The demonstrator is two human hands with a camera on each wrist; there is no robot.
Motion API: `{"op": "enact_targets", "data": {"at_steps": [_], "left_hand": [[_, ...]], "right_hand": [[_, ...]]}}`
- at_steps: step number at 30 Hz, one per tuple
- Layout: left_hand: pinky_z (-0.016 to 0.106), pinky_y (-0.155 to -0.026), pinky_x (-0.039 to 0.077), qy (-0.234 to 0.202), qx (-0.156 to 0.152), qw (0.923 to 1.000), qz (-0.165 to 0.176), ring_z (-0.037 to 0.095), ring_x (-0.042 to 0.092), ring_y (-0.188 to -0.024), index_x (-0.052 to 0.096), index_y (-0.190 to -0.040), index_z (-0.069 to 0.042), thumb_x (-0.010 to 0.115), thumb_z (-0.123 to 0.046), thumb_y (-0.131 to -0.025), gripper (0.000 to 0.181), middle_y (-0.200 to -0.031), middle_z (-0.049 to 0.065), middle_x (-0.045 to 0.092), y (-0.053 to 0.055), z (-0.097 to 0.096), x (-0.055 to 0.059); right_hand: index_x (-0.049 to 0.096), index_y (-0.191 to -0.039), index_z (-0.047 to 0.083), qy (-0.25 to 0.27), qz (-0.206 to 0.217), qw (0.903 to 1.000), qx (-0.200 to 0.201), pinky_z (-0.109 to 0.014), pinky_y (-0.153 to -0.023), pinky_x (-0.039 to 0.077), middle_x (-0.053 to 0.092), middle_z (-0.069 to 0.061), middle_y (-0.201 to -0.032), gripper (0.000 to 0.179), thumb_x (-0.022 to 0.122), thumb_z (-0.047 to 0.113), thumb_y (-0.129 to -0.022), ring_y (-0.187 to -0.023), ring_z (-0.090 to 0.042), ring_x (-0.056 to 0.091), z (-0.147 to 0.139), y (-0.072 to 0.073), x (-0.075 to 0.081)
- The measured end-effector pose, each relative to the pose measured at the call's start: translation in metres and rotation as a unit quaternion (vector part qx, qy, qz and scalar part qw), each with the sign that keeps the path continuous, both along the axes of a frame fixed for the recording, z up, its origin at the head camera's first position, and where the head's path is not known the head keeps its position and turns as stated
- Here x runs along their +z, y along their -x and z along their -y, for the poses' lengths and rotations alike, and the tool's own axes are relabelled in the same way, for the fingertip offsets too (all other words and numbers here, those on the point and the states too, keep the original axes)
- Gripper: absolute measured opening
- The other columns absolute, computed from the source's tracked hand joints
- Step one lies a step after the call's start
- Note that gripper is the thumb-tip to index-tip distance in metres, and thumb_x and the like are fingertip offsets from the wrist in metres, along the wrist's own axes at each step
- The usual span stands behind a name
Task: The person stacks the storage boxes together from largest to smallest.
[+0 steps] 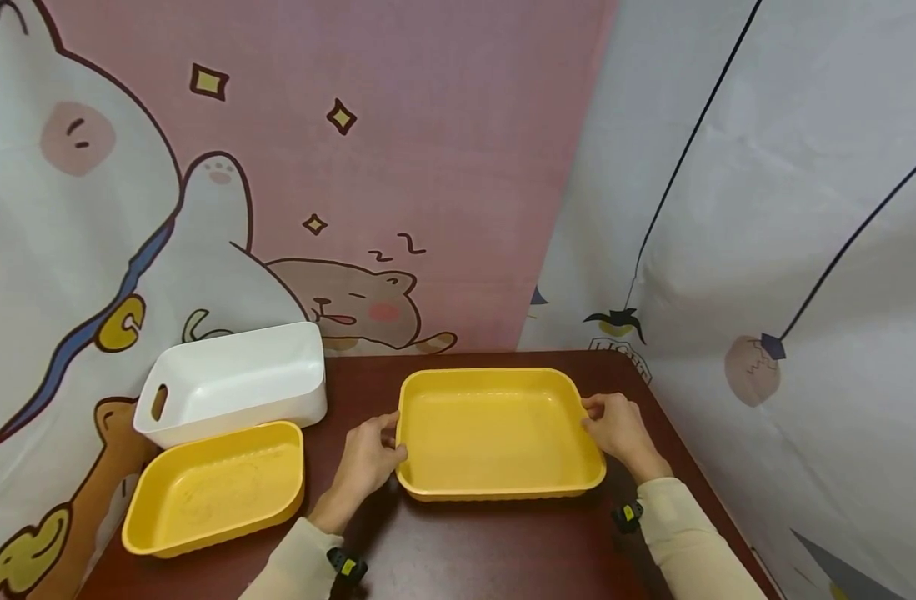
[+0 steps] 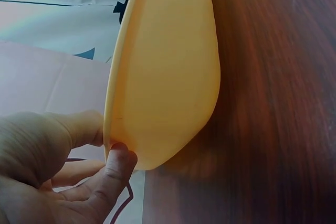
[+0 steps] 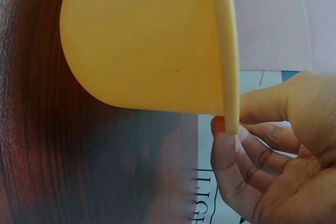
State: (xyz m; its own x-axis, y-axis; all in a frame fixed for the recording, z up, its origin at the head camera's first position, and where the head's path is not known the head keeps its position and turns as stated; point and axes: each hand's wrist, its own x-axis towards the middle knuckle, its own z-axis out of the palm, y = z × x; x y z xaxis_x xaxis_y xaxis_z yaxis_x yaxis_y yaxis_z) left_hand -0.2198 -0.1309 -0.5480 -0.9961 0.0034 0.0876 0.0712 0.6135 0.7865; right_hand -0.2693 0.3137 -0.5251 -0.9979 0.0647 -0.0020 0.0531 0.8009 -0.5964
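Observation:
A large yellow plastic tray [image 1: 498, 433] with a raised rim is in front of me at the right half of the table, its inside bare. My left hand [image 1: 369, 454] pinches the rim at its left end, thumb on one side and fingertips under the lip, as the left wrist view shows on the tray wall [image 2: 168, 61]. At the opposite end my right hand [image 1: 621, 429] pinches the rim likewise; the right wrist view has the thumb and fingers on the lip of the tray [image 3: 147, 40]. Whether its base touches the table, I cannot tell.
A smaller yellow tray [image 1: 217, 487] lies at the left on the dark wooden table [image 1: 488, 550]. Behind it stands a white bin [image 1: 240, 379] with a handle slot. Printed cloth walls [image 1: 442, 167] rise at the back and the right, close to the table's edges.

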Motion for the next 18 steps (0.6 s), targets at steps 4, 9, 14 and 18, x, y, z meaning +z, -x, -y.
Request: {"op": "enact_targets", "data": {"at_steps": [4, 9, 14, 18], "left_hand": [[0.023, -0.060, 0.056, -0.001, 0.000, 1.0000, 0.003, 0.011, 0.070, -0.078, 0.073, -0.154, 0.001, 0.086, 0.001, -0.092, 0.063, -0.125, 0.016, 0.084, -0.003, 0.003, 0.000], [0.023, -0.060, 0.055, 0.007, 0.001, 1.0000, 0.005, 0.011, 0.068, -0.076, 0.073, -0.155, 0.001, 0.086, 0.000, -0.092, 0.064, -0.126, 0.017, 0.085, -0.005, 0.007, 0.001], [0.022, -0.059, 0.055, 0.012, 0.005, 0.9999, 0.010, 0.011, 0.067, -0.075, 0.073, -0.155, 0.001, 0.087, 0.000, -0.093, 0.063, -0.128, 0.017, 0.084, -0.005, 0.010, 0.002], [0.022, -0.060, 0.055, 0.015, 0.008, 0.9997, 0.016, 0.012, 0.067, -0.076, 0.072, -0.155, 0.001, 0.087, 0.000, -0.094, 0.063, -0.128, 0.016, 0.084, -0.005, 0.012, 0.003]], "right_hand": [[0.079, -0.138, -0.009, 0.004, -0.001, 1.0000, 0.000, -0.050, -0.088, 0.074, 0.082, -0.029, -0.120, 0.037, 0.082, 0.001, -0.103, -0.097, -0.035, 0.080, 0.003, -0.003, 0.000], [0.079, -0.139, -0.008, 0.009, -0.003, 0.9999, 0.004, -0.048, -0.087, 0.074, 0.082, -0.027, -0.119, 0.036, 0.082, 0.002, -0.104, -0.096, -0.033, 0.079, 0.007, -0.005, -0.002], [0.078, -0.139, -0.009, 0.017, -0.005, 0.9998, 0.007, -0.045, -0.085, 0.074, 0.081, -0.026, -0.116, 0.037, 0.080, 0.002, -0.105, -0.090, -0.029, 0.076, 0.010, -0.007, -0.002], [0.078, -0.140, -0.009, 0.018, -0.006, 0.9998, 0.010, -0.044, -0.085, 0.074, 0.081, -0.025, -0.116, 0.037, 0.080, 0.002, -0.105, -0.089, -0.027, 0.075, 0.011, -0.007, -0.003]]}}
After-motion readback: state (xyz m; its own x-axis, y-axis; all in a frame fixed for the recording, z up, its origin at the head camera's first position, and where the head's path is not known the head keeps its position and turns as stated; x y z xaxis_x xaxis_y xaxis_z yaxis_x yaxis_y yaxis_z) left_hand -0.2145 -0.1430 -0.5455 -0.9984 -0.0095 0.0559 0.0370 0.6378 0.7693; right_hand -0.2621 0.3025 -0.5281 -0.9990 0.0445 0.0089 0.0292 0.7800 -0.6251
